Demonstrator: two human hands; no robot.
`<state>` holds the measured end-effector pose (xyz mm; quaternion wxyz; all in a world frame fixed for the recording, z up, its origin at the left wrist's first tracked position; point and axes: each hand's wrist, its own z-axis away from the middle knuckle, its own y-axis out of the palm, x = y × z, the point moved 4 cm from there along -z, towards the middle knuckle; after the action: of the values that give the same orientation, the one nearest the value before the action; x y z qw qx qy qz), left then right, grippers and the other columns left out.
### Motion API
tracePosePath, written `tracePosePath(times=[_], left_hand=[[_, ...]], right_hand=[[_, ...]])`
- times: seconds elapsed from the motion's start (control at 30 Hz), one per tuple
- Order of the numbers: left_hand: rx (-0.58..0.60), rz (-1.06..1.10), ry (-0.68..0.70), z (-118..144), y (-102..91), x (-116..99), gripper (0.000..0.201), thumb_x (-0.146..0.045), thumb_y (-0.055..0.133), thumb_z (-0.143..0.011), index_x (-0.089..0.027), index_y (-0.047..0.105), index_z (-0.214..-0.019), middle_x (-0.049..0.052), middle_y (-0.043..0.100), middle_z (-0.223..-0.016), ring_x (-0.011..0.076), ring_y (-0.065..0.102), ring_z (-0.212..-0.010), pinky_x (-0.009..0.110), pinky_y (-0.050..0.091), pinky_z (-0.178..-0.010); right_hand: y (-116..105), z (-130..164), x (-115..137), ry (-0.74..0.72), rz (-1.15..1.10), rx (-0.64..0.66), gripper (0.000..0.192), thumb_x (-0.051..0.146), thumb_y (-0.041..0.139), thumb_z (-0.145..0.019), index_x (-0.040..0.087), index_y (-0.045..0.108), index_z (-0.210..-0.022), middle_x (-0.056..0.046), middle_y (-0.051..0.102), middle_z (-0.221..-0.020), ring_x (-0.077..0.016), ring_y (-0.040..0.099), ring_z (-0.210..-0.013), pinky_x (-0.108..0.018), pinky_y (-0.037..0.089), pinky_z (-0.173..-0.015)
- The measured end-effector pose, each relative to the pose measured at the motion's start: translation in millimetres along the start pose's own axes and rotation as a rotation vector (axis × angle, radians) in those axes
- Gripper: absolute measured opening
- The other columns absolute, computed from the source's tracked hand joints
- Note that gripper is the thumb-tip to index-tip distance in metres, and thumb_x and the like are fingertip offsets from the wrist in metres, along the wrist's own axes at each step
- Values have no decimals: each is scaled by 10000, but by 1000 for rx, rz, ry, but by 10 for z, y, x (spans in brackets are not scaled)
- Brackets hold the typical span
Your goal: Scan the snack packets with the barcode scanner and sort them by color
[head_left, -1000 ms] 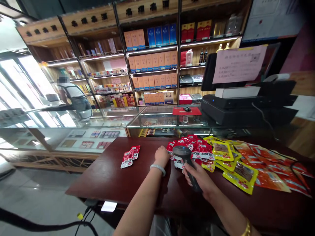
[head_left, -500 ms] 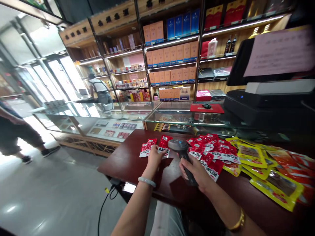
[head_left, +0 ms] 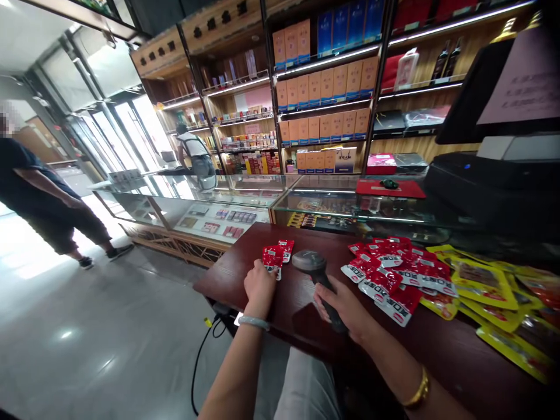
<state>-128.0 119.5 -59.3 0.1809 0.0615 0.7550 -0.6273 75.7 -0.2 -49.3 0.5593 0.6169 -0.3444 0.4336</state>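
Head camera looks down at the right hand (head_left: 343,306), wrapped tight around the handle of a dark barcode scanner (head_left: 315,274) whose head points far, toward the glass counter (head_left: 262,201). Left of it, the left hand (head_left: 259,286) presses its fingers down on a small stack of red packets (head_left: 273,256) on the dark wooden table (head_left: 306,315). Right of the scanner lies a spread of red snack packets (head_left: 394,274), then yellow packets (head_left: 481,283). A person (head_left: 39,204) stands far left near the door.
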Motion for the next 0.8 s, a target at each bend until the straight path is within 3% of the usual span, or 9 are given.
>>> tracePosePath(times=[0.1,0.17,0.27,0.33,0.5,0.6,0.7,0.8], left_hand=[[-35,-105,1,-54,38,8,482,-533,540,-880,-127,557,-1140,202,659,-1168,351,594,-1146,412,429,-934],[-107,-117,0,-83,26,-42,543,-543,550,-864,-128,544,-1213,204,604,-1269,364,534,-1212,444,409,-981],[-205,-90,57,-72,-23,-269,633,-516,573,-855,-165,468,-1370,193,482,-1436,365,453,-1295,465,386,-1021],[-158,-70,154,-17,-9,-534,617,-511,573,-860,-181,489,-1374,184,473,-1451,361,444,-1303,455,381,-1027],[137,-14,455,307,241,-1379,443,-402,576,-866,-214,611,-1265,154,611,-1293,335,526,-1218,420,404,-995],[202,4,544,505,426,-1792,346,-335,531,-886,-205,656,-1182,163,639,-1218,335,566,-1148,424,435,-936],[219,-11,582,617,586,-2062,351,-387,580,-866,-169,669,-1126,191,631,-1199,351,559,-1148,441,444,-926],[214,-42,576,641,685,-2196,458,-481,687,-795,-146,649,-1105,209,610,-1229,357,538,-1192,443,433,-954]], right_hand=[[-38,46,2,20,1,-18,410,520,738,-821,204,521,-967,72,522,-603,-69,411,-447,-195,320,-416],[-75,83,25,32,-12,-37,447,536,752,-798,203,527,-994,74,524,-603,-68,412,-444,-191,323,-413],[-169,146,68,26,-29,-75,482,557,764,-771,210,530,-1010,80,520,-590,-68,406,-433,-184,317,-402],[-261,199,92,9,-41,-107,479,562,763,-769,216,526,-999,83,517,-585,-64,401,-425,-180,307,-400],[-556,387,146,-16,-68,-210,502,576,769,-755,221,530,-1018,86,512,-567,-70,401,-415,-182,289,-394],[-748,529,198,-21,-75,-293,514,571,788,-735,222,528,-1009,91,506,-563,-68,401,-412,-179,288,-394],[-931,661,259,-50,-67,-355,496,571,790,-738,214,524,-958,89,503,-566,-59,400,-413,-176,289,-397],[-1109,756,291,-73,-66,-415,479,568,780,-757,208,525,-944,86,508,-575,-52,392,-415,-174,279,-400]])
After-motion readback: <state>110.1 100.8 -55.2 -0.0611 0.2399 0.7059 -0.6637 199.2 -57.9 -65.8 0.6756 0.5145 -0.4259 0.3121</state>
